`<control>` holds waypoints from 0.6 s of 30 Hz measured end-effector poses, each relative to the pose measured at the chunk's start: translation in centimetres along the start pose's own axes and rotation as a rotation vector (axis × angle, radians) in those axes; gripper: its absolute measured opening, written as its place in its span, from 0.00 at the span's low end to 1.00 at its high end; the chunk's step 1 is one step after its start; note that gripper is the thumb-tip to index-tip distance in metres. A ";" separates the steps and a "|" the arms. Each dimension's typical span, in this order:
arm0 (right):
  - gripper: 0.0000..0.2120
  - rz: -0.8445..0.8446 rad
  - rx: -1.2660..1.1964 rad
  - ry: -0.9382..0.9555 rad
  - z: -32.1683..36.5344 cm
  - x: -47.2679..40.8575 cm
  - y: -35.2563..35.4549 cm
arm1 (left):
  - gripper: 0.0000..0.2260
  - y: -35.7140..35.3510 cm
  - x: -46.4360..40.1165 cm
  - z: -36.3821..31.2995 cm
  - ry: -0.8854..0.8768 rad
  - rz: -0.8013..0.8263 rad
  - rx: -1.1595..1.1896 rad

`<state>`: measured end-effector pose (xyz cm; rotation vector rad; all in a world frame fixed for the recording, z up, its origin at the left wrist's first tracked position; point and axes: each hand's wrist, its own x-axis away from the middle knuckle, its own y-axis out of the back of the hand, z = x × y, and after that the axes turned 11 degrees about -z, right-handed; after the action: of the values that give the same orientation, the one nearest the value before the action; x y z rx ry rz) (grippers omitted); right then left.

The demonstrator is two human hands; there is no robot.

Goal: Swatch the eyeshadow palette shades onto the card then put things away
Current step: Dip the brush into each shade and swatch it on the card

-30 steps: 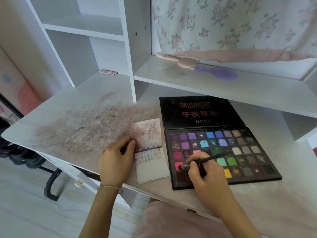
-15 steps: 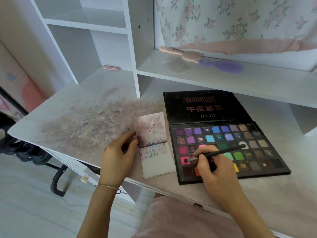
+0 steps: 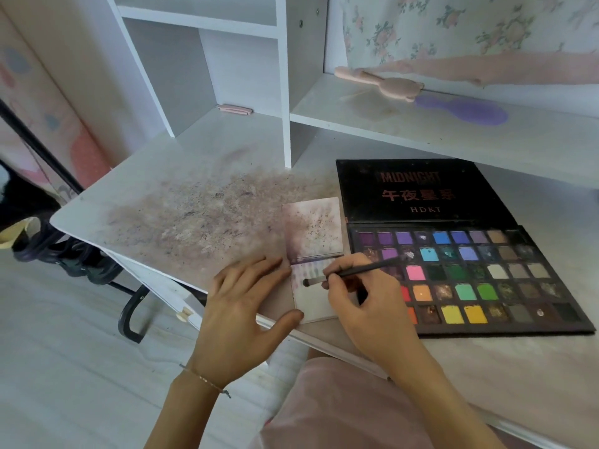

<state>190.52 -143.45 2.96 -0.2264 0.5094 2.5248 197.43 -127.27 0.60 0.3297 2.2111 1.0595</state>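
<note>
An open black eyeshadow palette (image 3: 486,277) with several coloured pans lies on the desk at the right, its lid (image 3: 418,192) folded back. To its left lies a white folded swatch card (image 3: 312,296) with a row of faint colour strokes. My right hand (image 3: 363,296) pinches a thin black brush (image 3: 356,272); the brush tip rests on the card. My left hand (image 3: 246,303) lies flat on the desk, fingers and thumb touching the card's left edge.
The white desk (image 3: 194,176) is stained with powder left of the card. A pink brush (image 3: 379,81) and a purple brush (image 3: 463,108) lie on the shelf behind. A small pink item (image 3: 234,109) sits in the left cubby. The desk's front edge runs just under my hands.
My right hand moved the brush left from a pink pan in the palette onto the swatch card. My left hand spread flatter along the card's left edge.
</note>
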 end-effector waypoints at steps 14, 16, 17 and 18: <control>0.04 0.070 0.132 0.017 0.1 0.1 -0.3 | 0.26 -0.3 0.2 -0.1 0.012 0.022 -0.043; 0.04 0.088 0.146 0.017 0.1 0.1 -0.3 | 0.26 -0.4 0.2 -0.1 0.006 0.016 -0.043; 0.05 0.094 0.157 0.017 0.0 0.1 -0.2 | 0.26 -0.4 0.2 -0.1 0.005 0.014 -0.043; 0.06 0.098 0.165 0.014 -0.1 0.1 -0.2 | 0.25 -0.4 0.2 -0.1 0.005 0.012 -0.042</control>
<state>190.53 -143.21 2.80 -0.1613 0.7471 2.5600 197.26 -127.46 0.23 0.3220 2.1907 1.1126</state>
